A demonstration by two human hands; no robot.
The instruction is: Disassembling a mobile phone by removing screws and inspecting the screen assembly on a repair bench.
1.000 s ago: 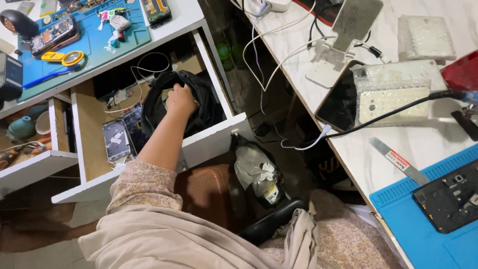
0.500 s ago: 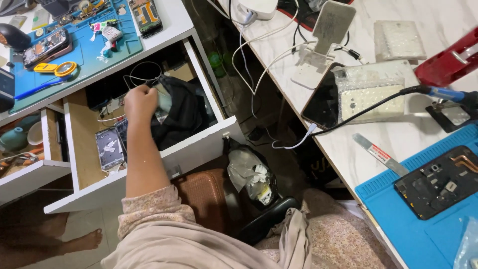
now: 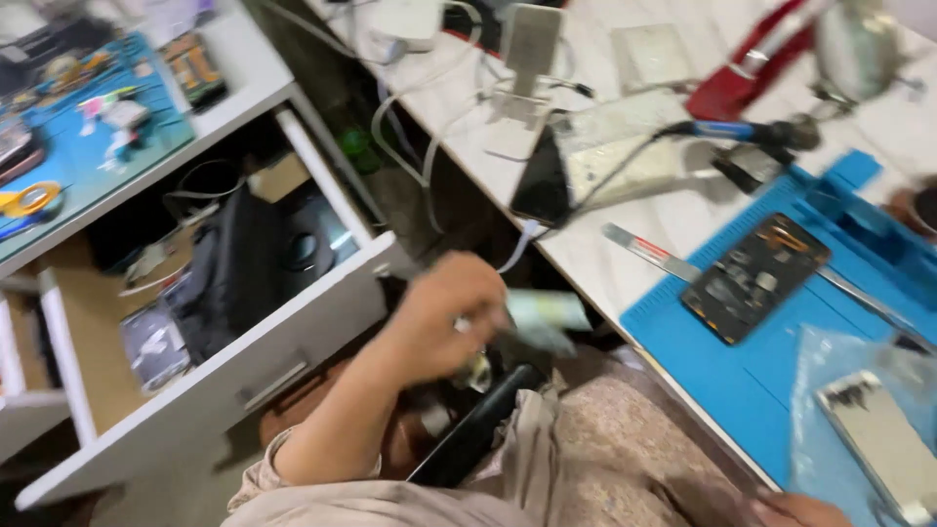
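My left hand (image 3: 451,314) is in the middle of the view, between the open white drawer (image 3: 293,346) and the marble worktop's edge (image 3: 595,278). It is closed around a small pale greenish thing (image 3: 545,317), too blurred to name. Only a sliver of my right hand (image 3: 798,509) shows at the bottom edge, beside a clear plastic bag (image 3: 859,390) with a flat pale phone part (image 3: 878,439) in it. I cannot tell whether it holds anything. An opened phone (image 3: 753,275) lies on the blue work mat (image 3: 771,381).
The drawer holds a black bag (image 3: 239,273), cables and small packets. On the worktop lie a soldering iron (image 3: 742,131), a white phone stand (image 3: 527,49), a dark phone (image 3: 542,181) and a red tool (image 3: 747,63). A second blue mat (image 3: 88,146) with tools lies top left.
My left hand has come out of the drawer with the pale thing and moved right toward the worktop. The view has swung right, showing more of the blue mat.
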